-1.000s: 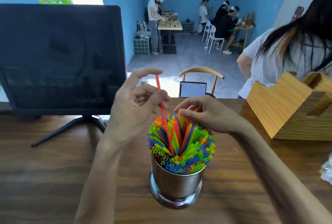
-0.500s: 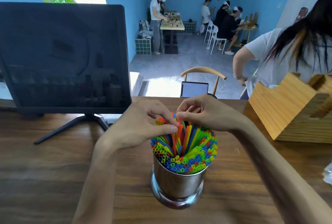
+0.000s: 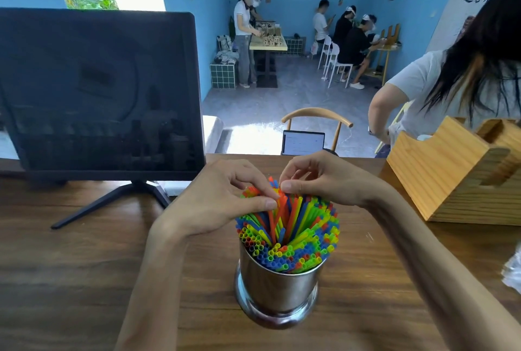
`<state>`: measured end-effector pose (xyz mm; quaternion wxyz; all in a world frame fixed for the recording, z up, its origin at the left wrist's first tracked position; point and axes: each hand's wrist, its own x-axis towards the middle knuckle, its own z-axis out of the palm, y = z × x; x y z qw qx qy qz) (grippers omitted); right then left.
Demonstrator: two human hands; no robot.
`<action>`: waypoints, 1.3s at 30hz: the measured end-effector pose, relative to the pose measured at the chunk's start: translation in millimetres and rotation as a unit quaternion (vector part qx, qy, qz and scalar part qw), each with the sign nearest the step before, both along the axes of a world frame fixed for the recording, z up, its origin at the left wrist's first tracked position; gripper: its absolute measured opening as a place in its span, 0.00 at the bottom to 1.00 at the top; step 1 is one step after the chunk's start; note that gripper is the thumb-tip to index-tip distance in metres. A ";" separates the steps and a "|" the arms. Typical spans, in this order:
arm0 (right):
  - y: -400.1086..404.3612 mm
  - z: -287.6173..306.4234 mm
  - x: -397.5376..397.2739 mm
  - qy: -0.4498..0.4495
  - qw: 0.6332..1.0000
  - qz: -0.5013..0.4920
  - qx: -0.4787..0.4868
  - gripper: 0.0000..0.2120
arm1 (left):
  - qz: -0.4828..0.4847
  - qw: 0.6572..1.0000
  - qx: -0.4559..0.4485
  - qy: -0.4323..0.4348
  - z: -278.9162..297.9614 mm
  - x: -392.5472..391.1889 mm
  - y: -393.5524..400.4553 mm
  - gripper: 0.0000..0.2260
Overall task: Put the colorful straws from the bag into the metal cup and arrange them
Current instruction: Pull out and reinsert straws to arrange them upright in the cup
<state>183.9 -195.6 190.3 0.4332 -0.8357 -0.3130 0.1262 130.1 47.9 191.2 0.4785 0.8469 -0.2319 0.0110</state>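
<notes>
A dark brown wooden table (image 3: 70, 280) with visible grain is seen in the foreground; beyond its far edge a room with blue walls and a grey floor is observed, with framed pictures on the walls and several people gathered at small tables in the background. A black monitor (image 3: 98, 91), matte and rectangular, is stood on thin splayed legs at the left of the table. A light wooden box (image 3: 451, 176) with slotted compartments is placed at the right, and a person in a white shirt (image 3: 417, 85) with long dark hair is seen behind it. A curved wooden chair back (image 3: 315, 115) and a small lit screen (image 3: 303, 142) are noted just past the table edge. The metal cup (image 3: 277, 291), cylindrical, polished and reflective with a flared base, is stood upright on the table near the centre. It is packed full with the colorful straws (image 3: 298, 243), thin plastic tubes in red, orange, yellow, green and blue, fanned outward at the rim. The left hand (image 3: 225, 201) is held over the straws' upper ends, thumb and curled fingers pinching a few red and orange ones. The right hand (image 3: 318, 178) is likewise curled, fingertips pinched on straw tips at the far side. A crinkled clear bag (image 3: 514, 274) is partly visible at the right edge.
</notes>
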 end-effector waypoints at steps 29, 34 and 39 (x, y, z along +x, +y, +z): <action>-9.1 60.1 -23.6 -0.216 0.837 -0.222 0.451 0.04 | 0.090 0.905 -0.414 -0.036 18.1 5.4 -4.6 0.05; 3.3 9.8 -42.2 -0.111 0.936 -0.148 0.300 0.06 | 0.113 0.865 -0.482 -0.082 27.0 3.6 5.9 0.09; 16.6 -3.3 -50.6 -0.102 0.963 -0.098 0.228 0.08 | 0.109 0.887 -0.432 -0.123 30.6 4.6 -4.3 0.10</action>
